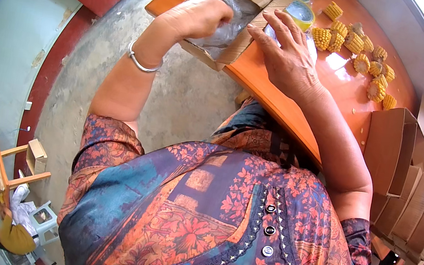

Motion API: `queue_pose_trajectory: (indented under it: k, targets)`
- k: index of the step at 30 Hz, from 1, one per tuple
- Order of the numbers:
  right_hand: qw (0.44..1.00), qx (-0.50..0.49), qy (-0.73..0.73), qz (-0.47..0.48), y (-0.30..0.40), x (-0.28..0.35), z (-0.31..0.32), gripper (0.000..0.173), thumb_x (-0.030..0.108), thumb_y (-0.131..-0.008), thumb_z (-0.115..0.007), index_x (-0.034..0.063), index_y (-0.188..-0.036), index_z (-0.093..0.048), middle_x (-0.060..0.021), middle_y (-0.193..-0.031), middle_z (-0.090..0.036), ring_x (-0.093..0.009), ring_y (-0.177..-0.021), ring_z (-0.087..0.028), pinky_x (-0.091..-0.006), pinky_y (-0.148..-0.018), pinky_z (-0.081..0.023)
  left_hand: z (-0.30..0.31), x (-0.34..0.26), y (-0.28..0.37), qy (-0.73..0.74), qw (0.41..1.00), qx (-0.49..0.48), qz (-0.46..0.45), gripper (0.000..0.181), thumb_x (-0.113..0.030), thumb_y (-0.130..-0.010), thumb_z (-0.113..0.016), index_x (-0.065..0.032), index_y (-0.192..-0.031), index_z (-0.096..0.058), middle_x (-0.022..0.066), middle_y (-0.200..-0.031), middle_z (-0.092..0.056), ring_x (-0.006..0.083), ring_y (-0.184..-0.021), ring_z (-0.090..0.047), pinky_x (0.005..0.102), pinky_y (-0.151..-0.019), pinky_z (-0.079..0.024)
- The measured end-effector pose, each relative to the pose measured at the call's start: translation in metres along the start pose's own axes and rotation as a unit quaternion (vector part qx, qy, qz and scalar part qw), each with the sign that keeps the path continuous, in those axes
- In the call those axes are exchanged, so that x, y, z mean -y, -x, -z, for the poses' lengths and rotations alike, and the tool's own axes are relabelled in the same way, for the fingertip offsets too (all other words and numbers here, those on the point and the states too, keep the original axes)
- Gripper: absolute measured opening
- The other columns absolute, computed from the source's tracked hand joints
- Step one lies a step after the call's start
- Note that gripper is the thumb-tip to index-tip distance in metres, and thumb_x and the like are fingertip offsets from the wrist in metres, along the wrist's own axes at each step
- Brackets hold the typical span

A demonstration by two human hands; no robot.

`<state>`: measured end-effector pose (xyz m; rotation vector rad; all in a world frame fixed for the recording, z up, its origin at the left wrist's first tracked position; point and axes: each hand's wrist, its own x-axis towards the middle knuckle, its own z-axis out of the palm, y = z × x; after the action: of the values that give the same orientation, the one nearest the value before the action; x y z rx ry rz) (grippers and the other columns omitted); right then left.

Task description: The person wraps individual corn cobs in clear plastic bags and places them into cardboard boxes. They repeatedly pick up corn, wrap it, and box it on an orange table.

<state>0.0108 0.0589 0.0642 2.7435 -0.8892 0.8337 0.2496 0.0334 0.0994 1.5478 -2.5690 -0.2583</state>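
My left hand, with a silver bangle on its wrist, is over a cardboard box at the edge of the orange table. Its fingers curl down toward clear plastic inside the box; whether they pinch anything is hidden. The box's flaps are folded outward. My right hand is spread beside the box, fingertips near its right flap, with nothing visible in its grasp. Just beyond those fingers lies a roll of tape with a yellow rim. Clear film shows beneath the right hand.
Several cut corn cob pieces lie at the table's far right, with a few loose kernels nearer. Cardboard boxes are stacked at right. Concrete floor lies below the table edge. A person sits at lower left by a stool.
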Motion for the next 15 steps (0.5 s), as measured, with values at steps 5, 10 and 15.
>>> queue_pose_trajectory:
  k: [5,10,15]
  targets:
    - [0.998,-0.046,-0.040,-0.026,0.005,0.000,0.008,0.053,-0.001,-0.075,-0.061,0.0151,-0.125,-0.057,-0.0164,-0.135,-0.047,-0.038,-0.128,-0.041,-0.0478,-0.103,-0.038,0.005,0.001,-0.001,0.167,0.958,-0.233,0.014,0.011,-0.006,-0.089,-0.055,-0.0003,-0.095,-0.062,0.0070,-0.072,-0.062,0.0123,-0.058,-0.058,0.0287,-0.054,-0.047]
    - [0.928,-0.119,-0.306,-0.176,0.022,-0.013,0.018,0.036,0.010,-0.081,-0.070,0.0094,-0.116,-0.062,-0.0123,-0.122,-0.058,-0.024,-0.110,-0.058,-0.0373,-0.090,-0.050,0.035,-0.050,0.004,0.432,0.867,-0.237,0.079,0.014,0.000,-0.090,-0.054,-0.0009,-0.102,-0.061,0.0021,-0.075,-0.062,0.0052,-0.056,-0.053,0.0182,-0.047,-0.042]
    - [0.545,-0.146,-0.784,-0.259,0.036,-0.028,0.047,0.068,0.021,-0.089,-0.068,0.0046,-0.143,-0.031,-0.0170,-0.125,-0.053,-0.025,-0.105,-0.059,-0.0356,-0.083,-0.055,0.026,-0.100,-0.009,0.616,0.763,-0.186,-0.056,0.015,-0.001,-0.092,-0.054,-0.0016,-0.107,-0.059,0.0039,-0.082,-0.064,0.0071,-0.059,-0.056,0.0193,-0.048,-0.044]
